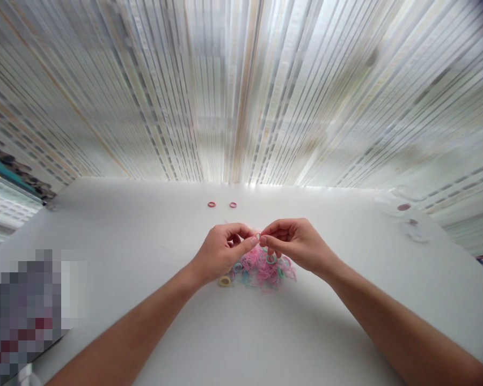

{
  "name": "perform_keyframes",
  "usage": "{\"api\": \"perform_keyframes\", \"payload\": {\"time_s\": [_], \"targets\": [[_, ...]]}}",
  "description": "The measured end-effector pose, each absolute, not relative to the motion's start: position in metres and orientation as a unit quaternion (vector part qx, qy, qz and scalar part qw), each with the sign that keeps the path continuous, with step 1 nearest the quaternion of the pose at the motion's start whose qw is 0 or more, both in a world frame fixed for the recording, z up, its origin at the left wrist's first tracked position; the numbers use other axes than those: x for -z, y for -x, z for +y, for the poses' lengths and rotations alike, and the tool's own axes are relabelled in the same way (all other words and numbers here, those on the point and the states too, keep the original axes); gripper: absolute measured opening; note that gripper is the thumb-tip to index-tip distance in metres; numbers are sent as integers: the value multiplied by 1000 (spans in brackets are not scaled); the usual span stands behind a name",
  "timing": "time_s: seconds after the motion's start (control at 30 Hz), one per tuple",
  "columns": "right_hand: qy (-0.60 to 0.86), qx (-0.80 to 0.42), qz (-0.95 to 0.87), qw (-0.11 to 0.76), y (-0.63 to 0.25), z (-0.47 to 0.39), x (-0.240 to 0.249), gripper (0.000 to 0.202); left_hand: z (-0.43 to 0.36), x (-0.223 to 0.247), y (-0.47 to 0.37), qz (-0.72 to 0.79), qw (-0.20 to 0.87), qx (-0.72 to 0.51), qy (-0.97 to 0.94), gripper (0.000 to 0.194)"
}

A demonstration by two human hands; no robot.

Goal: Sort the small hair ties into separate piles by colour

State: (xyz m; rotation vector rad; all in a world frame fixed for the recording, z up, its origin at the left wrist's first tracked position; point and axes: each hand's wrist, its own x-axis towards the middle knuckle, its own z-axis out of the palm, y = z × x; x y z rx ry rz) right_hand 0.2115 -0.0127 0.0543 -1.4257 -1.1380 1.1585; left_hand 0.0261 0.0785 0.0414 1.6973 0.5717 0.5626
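My left hand and my right hand meet fingertip to fingertip, pinching a small pinkish band between them. Below the fingers lies a loose pile of pink, green and blue bands on the white table. A pale yellow ring sits at the pile's left edge. Farther back, two small red-pink rings, one on the left and one on the right, rest side by side, apart from each other.
A striped, sheer curtain hangs behind the table's far edge. At the back right are clear round items with dark reddish spots. A pixelated object occupies the left front.
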Motion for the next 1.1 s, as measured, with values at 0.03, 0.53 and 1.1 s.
{"api": "perform_keyframes", "payload": {"time_s": [0.03, 0.53, 1.1], "targets": [[584, -472, -467, 467, -212, -12, -54, 38, 78, -42, -26, 245, 587, -241, -733, 30], [584, -488, -498, 415, -197, 21, -61, 35, 99, -47, -16, 247, 601, -255, -717, 27], [724, -161, -643, 193, -191, 151, -48, 27, 176, 8, 19, 467, 304, -407, -724, 21]]}}
